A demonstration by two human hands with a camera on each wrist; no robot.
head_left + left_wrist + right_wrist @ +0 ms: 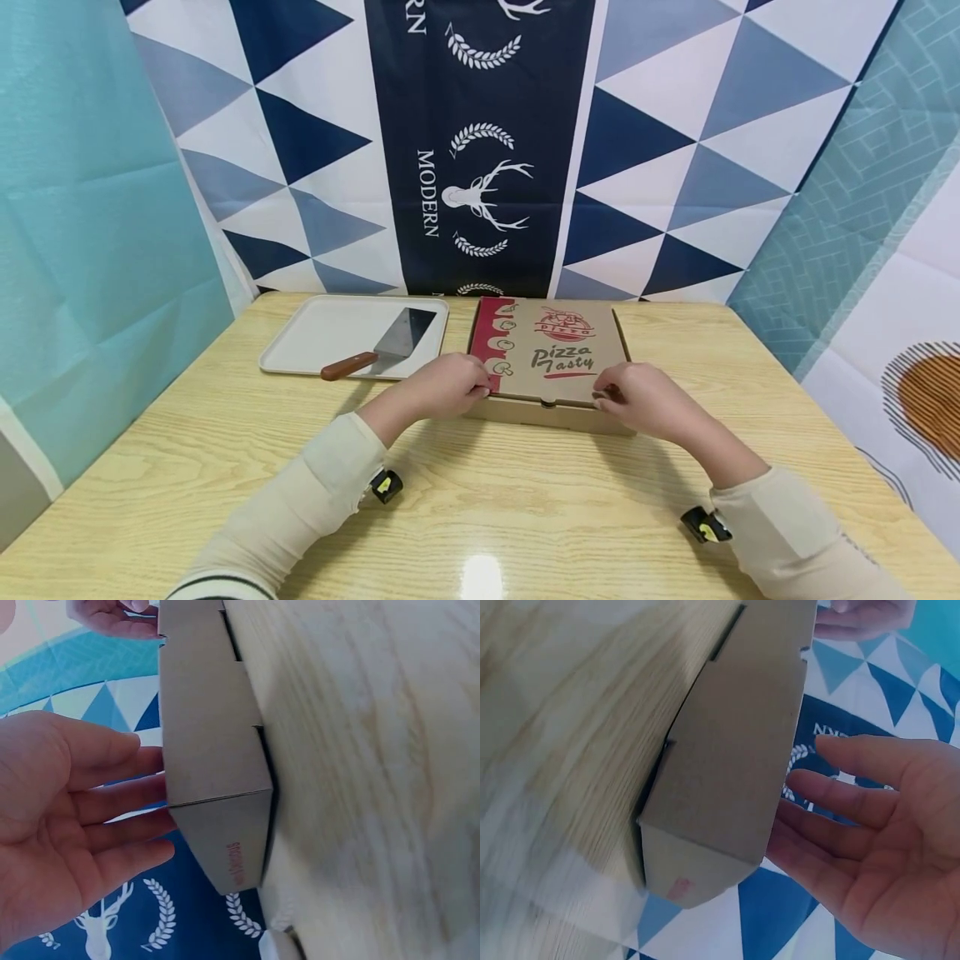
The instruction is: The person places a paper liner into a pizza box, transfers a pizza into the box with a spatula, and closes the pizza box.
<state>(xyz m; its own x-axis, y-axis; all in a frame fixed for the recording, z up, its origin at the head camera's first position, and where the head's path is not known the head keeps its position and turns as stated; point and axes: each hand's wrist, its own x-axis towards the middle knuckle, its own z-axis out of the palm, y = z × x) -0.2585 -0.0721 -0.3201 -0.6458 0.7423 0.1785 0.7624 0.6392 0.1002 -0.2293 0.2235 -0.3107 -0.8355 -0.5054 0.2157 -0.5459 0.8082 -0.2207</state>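
Observation:
A closed cardboard pizza box [555, 342] with red and dark printing lies flat on the wooden table. At its front left corner is my left hand [450, 385], its fingertips touching the lid's edge. My right hand [637, 398] is at the front right corner, fingertips likewise on the lid's edge. In the left wrist view the left hand's fingers [124, 799] reach over the top of the box with the thumb apart from it. The right wrist view shows relaxed fingers [832, 832] beside the box's upper edge, the lower ones touching it.
Left of the box lies a white tray [300, 337]. A pizza server [401, 337] with a wooden handle rests on it, the handle jutting past the tray's front rim. Patterned curtains [480, 167] hang behind the table [495, 500].

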